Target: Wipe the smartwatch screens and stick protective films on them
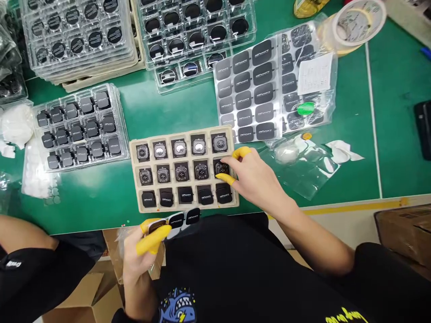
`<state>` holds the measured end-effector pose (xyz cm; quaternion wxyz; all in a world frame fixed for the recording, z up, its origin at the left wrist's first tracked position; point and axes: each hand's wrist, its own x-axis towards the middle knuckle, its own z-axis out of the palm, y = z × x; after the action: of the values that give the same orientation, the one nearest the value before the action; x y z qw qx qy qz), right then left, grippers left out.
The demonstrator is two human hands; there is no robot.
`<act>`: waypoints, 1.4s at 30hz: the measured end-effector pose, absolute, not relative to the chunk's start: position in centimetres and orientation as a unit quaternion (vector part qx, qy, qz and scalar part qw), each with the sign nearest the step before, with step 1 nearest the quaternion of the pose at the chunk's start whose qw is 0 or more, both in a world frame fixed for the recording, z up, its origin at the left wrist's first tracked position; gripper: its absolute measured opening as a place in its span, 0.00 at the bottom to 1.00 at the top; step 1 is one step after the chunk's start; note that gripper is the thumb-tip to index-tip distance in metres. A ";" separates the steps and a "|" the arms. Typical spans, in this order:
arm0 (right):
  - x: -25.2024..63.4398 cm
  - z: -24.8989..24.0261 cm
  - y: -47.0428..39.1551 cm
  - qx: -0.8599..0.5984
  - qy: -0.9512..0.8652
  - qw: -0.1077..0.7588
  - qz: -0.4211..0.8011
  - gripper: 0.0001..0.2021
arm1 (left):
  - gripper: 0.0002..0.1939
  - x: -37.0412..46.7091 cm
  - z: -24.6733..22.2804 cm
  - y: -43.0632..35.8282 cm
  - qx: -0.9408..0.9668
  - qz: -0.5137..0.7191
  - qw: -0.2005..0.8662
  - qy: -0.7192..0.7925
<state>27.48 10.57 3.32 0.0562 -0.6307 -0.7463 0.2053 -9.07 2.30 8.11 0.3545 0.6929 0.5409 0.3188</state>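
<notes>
In the head view, my left hand [143,251], with yellow finger covers, pinches a strip of black rounded-square stickers [176,220] just off the table's front edge. My right hand [254,175], also in yellow finger covers, has its fingertips on two sides of a black watch case [221,168] in the right column, middle row of a beige tray [186,160]. Other watch cases lie in the tray's upper two rows, their round sensor backs showing. The pieces in the front row [186,194] have black printed covers on top.
Sticker sheets [247,92] lie behind the tray. Clear trays with black pieces [79,130] stand at left; stacked trays [195,27] stand at the back. Tape rolls [360,22] and a plastic bag [303,170] are at right. Another person's arm [25,233] is at left.
</notes>
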 end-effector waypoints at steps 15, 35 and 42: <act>27.2 5.5 9.8 -0.621 -0.628 0.233 0.408 0.17 | 0.22 -8.2 12.7 2.2 0.841 0.197 0.195 0.464; 20.9 9.4 6.4 -0.427 -0.616 0.322 0.579 0.22 | 0.11 -1.4 11.3 1.8 0.788 0.267 0.244 0.499; 22.4 8.1 6.2 -0.433 -0.662 0.344 0.506 0.06 | 0.13 -0.3 9.2 2.6 0.702 0.337 0.360 0.514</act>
<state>22.37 6.22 8.07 0.3444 -0.4331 -0.6615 0.5061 -0.30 2.62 9.20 0.3597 0.7019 0.5143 0.3369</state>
